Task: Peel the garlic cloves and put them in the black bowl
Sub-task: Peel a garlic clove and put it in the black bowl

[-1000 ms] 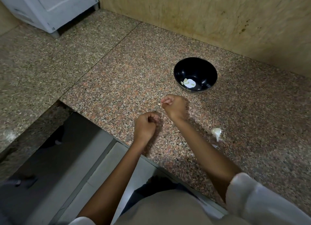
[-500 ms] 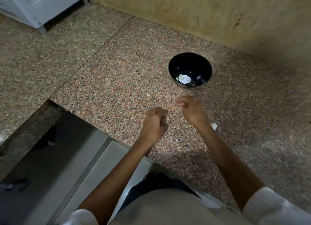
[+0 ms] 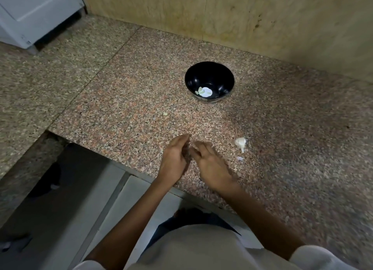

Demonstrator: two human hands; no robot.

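Garlic lies at three spots on the granite counter [image 3: 121, 100]; none of it shows in either hand.

Nearest: a light shirt [image 3: 191, 249] at the bottom edge, both forearms reaching forward over the counter's front edge. Grey floor [image 3: 60, 209] drops away below on the left.

Left hand [image 3: 173, 158]: over the counter just past the edge, fingers extended and close together, pointing up and right. Nothing seen in its grasp. Motion-blurred.

Right hand [image 3: 212, 165]: just beside the left, fingers loosely spread and angled towards it, fingertips near or touching the left palm; the blur hides which. Relaxed, nothing gripped that I can make out.

Just right of the right hand: a small scrap of papery skin [image 3: 240, 158] flat on the stone. A little beyond it, an unpeeled garlic piece [image 3: 240, 142], white, its pointed end towards the viewer, clear of both hands.

Further out, left of centre: one small pale bit [image 3: 165, 114] alone on the counter; too small to say whether clove or skin.

Beyond that: black bowl [image 3: 210, 71], upright, well apart from the hands. A few pale peeled cloves [image 3: 200, 90] rest on its bottom, beside a bright white patch.

Farthest: beige wall [image 3: 242, 17] behind the counter, and a white cabinet [image 3: 36, 13] at the upper left.
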